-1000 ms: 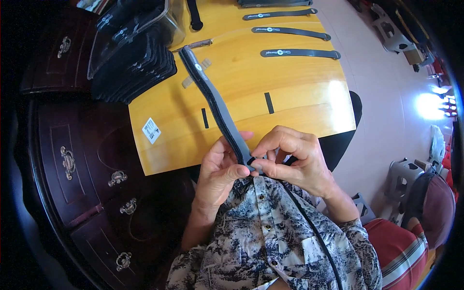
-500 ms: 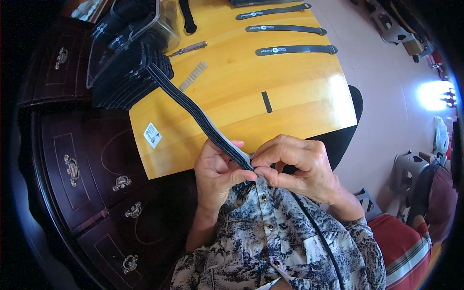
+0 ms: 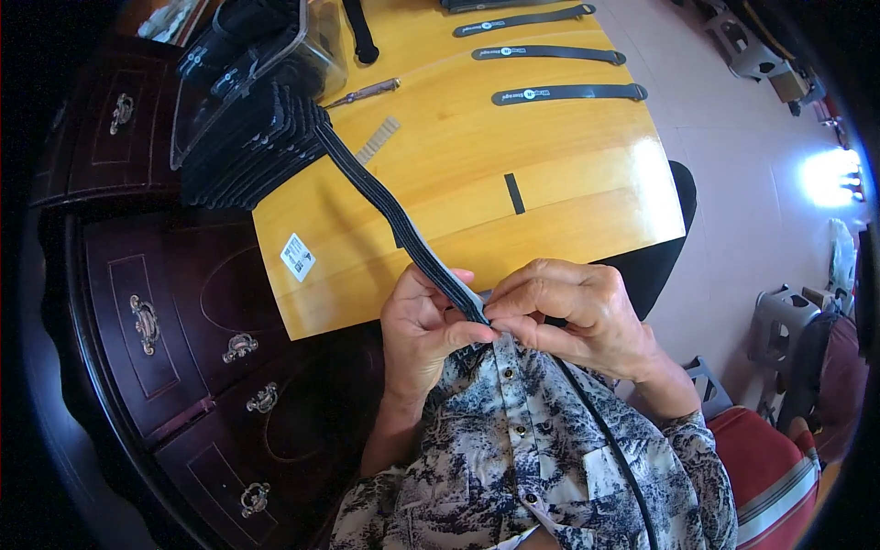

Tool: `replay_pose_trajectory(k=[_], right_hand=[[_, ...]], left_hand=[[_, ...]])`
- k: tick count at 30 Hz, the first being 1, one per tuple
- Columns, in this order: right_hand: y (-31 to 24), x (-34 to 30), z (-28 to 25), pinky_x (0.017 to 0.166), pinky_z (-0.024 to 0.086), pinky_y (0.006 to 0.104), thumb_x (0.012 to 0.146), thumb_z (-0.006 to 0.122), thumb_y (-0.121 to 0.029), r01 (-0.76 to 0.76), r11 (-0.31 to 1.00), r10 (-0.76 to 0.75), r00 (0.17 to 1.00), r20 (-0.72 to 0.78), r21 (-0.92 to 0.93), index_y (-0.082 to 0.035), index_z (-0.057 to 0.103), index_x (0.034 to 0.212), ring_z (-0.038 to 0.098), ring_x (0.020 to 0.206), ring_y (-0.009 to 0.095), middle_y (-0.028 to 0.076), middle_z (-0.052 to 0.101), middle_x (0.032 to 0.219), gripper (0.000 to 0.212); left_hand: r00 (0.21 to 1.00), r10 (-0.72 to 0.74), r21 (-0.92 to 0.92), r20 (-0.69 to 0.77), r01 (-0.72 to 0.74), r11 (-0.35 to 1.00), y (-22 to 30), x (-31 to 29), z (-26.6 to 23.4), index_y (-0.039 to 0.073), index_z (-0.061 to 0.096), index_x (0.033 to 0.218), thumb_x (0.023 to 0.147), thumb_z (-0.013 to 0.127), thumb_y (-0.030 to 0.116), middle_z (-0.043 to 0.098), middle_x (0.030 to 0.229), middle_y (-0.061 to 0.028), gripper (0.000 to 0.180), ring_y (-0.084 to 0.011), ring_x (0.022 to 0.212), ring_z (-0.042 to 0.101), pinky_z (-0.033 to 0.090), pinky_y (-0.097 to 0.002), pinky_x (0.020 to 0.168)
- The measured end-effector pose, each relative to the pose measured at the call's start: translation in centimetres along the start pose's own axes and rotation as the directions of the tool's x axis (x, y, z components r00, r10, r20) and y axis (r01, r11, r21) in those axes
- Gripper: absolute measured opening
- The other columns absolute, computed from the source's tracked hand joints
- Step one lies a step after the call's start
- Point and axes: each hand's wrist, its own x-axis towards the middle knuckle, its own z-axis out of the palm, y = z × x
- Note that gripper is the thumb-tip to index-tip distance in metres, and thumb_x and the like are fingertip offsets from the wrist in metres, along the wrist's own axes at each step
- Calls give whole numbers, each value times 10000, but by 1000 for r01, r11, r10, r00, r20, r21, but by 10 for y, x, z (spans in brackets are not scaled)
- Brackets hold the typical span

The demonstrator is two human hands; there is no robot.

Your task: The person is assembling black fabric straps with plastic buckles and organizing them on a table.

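A long black ribbed strap (image 3: 394,215) with a pale grey edge slants from the far left down to my hands near my chest. My left hand (image 3: 420,323) is closed around its near part, the thumb pressed toward the strap's end. With thumb and forefinger together, my right hand (image 3: 570,312) pinches that same end; the exact spot between the fingertips is hidden. The strap's far end reaches up beside a stack of folded black straps (image 3: 252,151), standing at the left of the yellow table (image 3: 440,165).
A clear plastic bin (image 3: 321,55) holds more black straps. Three flat dark straps (image 3: 568,93) lie in a row at the far right. A thin brown-handled tool (image 3: 368,91), a tan ribbed strip (image 3: 379,140), a short black strip (image 3: 514,193) and a white label (image 3: 296,257) are on the table.
The whole view has shifted slightly, so everything sits a little farther right. The strap's far end has swung slightly away from the stack; both hands keep the same grip.
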Motion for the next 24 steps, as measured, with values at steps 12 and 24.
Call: replay_pose_trajectory(k=[12,24], right_hand=[[3,-1,16,602,501,329,767,658,-20,134,965,-157,984,-87,-224,12,563,842,611,737,242,104,589,824,126],[11,4,11,558,529,258,775,634,23,-120,990,121,993,-2,68,-17,581,830,646,701,156,70,614,807,86]], left_hand=[[998,35,72,-53,-31,997,0,2,2,-47,486,1102,695,747,-98,603,922,-83,487,-138,836,613,559,-258,750],[997,-75,85,-30,78,993,2,2,5,-44,474,1142,751,714,-14,580,927,-59,460,-112,863,588,520,-256,769]])
